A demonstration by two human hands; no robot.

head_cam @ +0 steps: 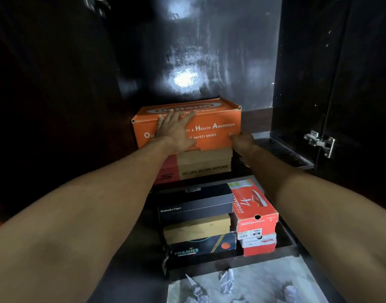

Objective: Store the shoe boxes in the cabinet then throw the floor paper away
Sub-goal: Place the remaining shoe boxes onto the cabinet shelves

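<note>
An orange safety-shoe box [211,119] sits on top of a brown and red shoe box [204,165] on the upper shelf of the dark cabinet. My left hand [175,130] lies flat on the orange box's front and lid, fingers spread. At the box's lower right front corner, my right hand [242,142] presses against it. On the lower shelf stand a black box [196,204], a tan box [196,229], a black "Foamies" box [204,246] and two red boxes [254,212]. Crumpled paper [227,282] lies on the floor below.
The open cabinet door [351,84] with a metal hinge [321,142] stands at the right. The upper shelf [281,149] has bare room to the right of the stack. The cabinet's left wall [56,84] is close beside the boxes.
</note>
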